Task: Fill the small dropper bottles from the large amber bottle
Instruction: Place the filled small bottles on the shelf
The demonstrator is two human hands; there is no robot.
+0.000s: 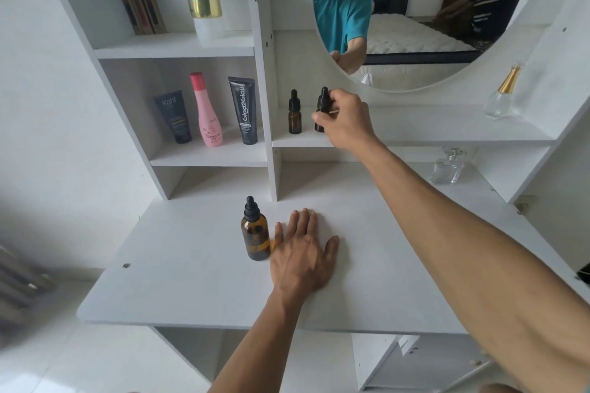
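The white worktop point(191, 281) carries the large amber bottle point(255, 234), upright at near centre, with the left hand point(303, 255) lying flat and relaxed just to its right, holding nothing. On the far shelf point(431, 131) stand two small dropper bottles, both upright. The right hand point(346, 120) grips the right-hand one point(322, 102) from its right side, fingers curled round its cap and body; the other point(294, 113) stands free just to the left.

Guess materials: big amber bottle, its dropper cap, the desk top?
Large amber bottle: likely glass, glossy and see-through brown. Dropper cap: black, looks like a rubber bulb on a ribbed plastic collar. Desk top: matte white, probably laminated board.
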